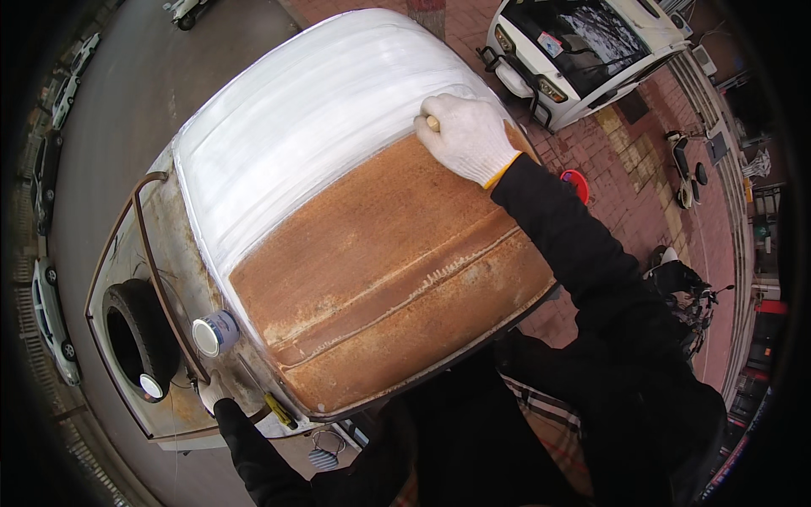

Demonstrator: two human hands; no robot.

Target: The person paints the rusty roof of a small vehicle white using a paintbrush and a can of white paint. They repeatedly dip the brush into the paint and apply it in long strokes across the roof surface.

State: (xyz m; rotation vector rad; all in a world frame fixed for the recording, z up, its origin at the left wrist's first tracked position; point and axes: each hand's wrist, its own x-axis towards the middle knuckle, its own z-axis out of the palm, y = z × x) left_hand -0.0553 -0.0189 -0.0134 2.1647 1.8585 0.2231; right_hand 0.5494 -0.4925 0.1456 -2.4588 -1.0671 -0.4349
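Observation:
A curved metal roof panel lies in front of me, its far part coated in white paint (279,127) and its near part bare brown rust (372,237). My right hand (467,139), in a white knit glove, is closed round a wooden-handled paintbrush (432,123) at the border of white and rust on the right; the bristles are hidden beneath it. At lower left my gloved left hand (213,392) grips the lower end of a brown metal rail (160,279); its fingers are partly hidden. A paint can (214,333) lies between rail and panel.
Inside the rail sits a black tire (139,334) with a white round lid (150,386) by it. A yellow-and-black handled tool (279,410) lies at the panel's near left corner. A white vehicle (583,51) stands far right, a red bucket (576,186) beside the panel.

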